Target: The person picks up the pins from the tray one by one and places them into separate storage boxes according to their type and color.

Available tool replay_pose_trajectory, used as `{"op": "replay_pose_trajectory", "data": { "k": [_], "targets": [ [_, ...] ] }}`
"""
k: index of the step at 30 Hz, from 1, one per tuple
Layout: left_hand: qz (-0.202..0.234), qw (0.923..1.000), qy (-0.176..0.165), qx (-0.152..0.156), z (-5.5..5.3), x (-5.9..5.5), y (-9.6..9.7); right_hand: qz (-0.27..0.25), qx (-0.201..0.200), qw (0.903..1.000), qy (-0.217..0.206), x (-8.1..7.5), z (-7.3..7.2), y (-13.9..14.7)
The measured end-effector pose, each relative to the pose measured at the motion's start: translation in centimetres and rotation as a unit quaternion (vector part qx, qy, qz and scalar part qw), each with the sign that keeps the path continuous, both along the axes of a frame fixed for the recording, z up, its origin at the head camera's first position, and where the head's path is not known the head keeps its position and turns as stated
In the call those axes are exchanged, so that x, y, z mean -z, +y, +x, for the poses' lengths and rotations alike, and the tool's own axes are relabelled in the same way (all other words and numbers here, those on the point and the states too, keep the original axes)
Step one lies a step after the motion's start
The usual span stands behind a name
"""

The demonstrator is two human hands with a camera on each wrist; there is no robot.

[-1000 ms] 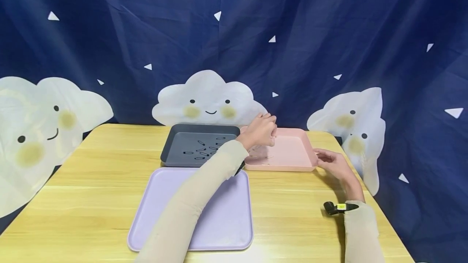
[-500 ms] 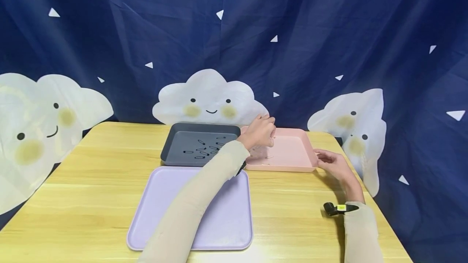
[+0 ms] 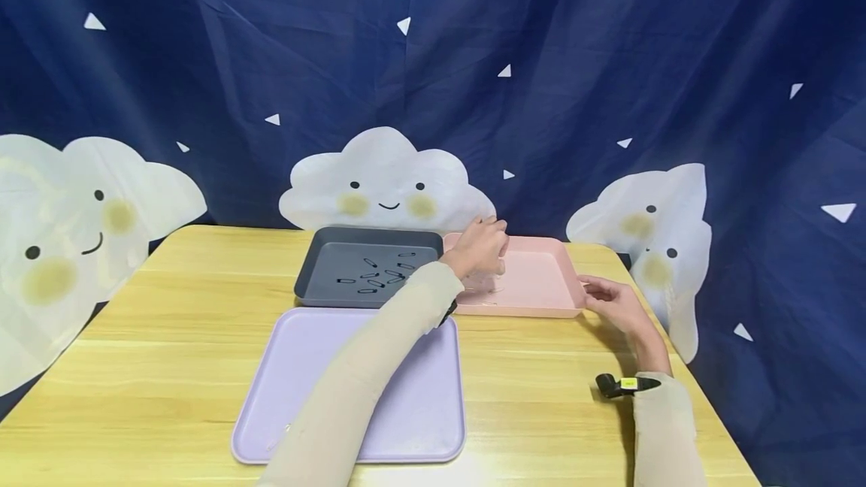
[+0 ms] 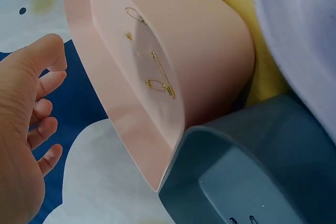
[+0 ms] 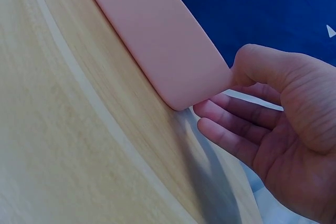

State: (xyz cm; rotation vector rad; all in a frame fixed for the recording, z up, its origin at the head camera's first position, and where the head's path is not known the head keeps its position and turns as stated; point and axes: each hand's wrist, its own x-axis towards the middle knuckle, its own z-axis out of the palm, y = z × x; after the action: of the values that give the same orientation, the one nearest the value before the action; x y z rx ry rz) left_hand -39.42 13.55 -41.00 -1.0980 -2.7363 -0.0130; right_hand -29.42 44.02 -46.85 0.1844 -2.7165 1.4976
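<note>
My left hand (image 3: 482, 248) is over the left part of the pink tray (image 3: 537, 273), fingers loosely curled. In the left wrist view this left hand (image 4: 29, 114) shows gaps between its fingers and nothing visible in them. Several gold safety pins (image 4: 163, 74) lie in the pink tray below it. My right hand (image 3: 619, 305) holds the pink tray at its right end. In the right wrist view the thumb of the right hand (image 5: 283, 114) is bent at the tray's corner, with other fingertips low beside it.
A dark grey tray (image 3: 311, 276) with several black safety pins (image 3: 376, 284) adjoins the pink one. In front lies a shallow lilac tray (image 3: 419, 397), partly under my left sleeve; small shiny bits (image 3: 279, 436) show near its left front corner. A blue curtain (image 3: 433, 58) hangs behind the wooden table (image 3: 541, 397).
My left hand stays over the pink tray with barely any shift. The left sleeve has moved slightly right, and small bits on the lilac tray now show. The right hand keeps its place.
</note>
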Motion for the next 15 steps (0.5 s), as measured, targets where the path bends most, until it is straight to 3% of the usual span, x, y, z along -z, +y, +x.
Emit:
{"op": "replay_pose_trajectory", "data": {
  "k": [15],
  "targets": [
    [0.013, 0.9997, -0.019, 0.012, 0.6, -0.5, -1.2, 0.005, -0.006, 0.9999, 0.009, 0.1, 0.0, 0.0]
  ]
}}
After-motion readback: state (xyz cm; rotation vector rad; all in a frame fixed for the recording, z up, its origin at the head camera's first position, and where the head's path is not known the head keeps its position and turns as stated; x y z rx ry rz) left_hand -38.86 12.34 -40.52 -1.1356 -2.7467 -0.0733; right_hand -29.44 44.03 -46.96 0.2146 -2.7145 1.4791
